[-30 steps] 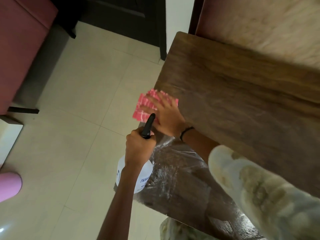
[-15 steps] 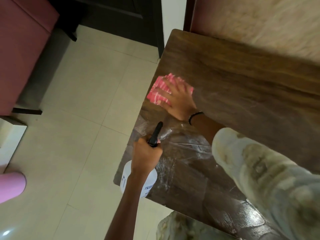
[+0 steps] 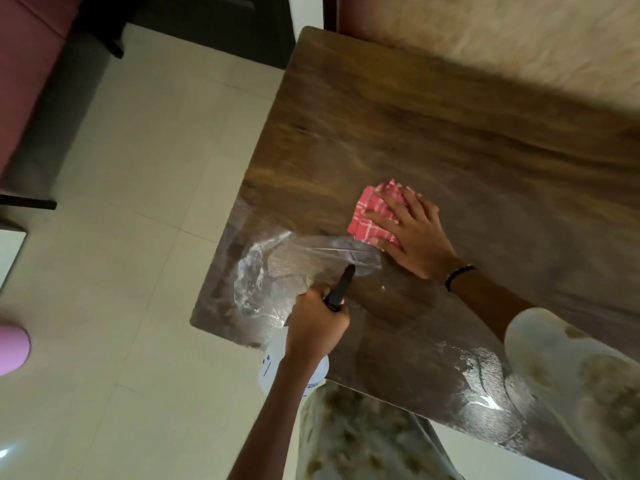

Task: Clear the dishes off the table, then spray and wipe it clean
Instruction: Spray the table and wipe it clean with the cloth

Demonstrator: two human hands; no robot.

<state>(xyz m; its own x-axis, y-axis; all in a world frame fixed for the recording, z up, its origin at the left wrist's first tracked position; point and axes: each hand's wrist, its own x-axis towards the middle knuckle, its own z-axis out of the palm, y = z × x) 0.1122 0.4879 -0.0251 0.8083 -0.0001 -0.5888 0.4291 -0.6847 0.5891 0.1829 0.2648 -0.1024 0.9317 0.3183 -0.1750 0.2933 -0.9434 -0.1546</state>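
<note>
A dark wooden table [image 3: 433, 126] fills the right of the view, with wet shiny streaks near its front left corner. My right hand [image 3: 414, 233] lies flat with spread fingers on a pink checked cloth [image 3: 369, 216], pressing it onto the tabletop. My left hand [image 3: 317, 325] grips the black head of a white spray bottle [image 3: 273, 370] at the table's near edge, its nozzle pointing over the wet patch. No dishes are on the visible tabletop.
Pale floor tiles [image 3: 138, 237] spread to the left of the table. A dark red sofa [image 3: 24, 64] stands at the far left, and a pink rounded object [image 3: 12, 348] shows at the left edge. A textured wall [image 3: 519, 32] runs behind the table.
My right hand has slid the pink cloth from the table's left edge inward to the right. My left hand with the spray bottle has kept near the front left corner.
</note>
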